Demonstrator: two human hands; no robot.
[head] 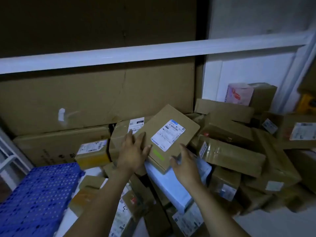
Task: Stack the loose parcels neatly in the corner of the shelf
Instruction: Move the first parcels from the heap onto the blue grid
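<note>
L grip [132, 151], R grip [185, 163] bare; forearms [210, 199] bare.

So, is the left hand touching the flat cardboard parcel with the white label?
Touching. Head view: the left hand rests its thumb on top of the flat cardboard parcel, no gap.
</note>
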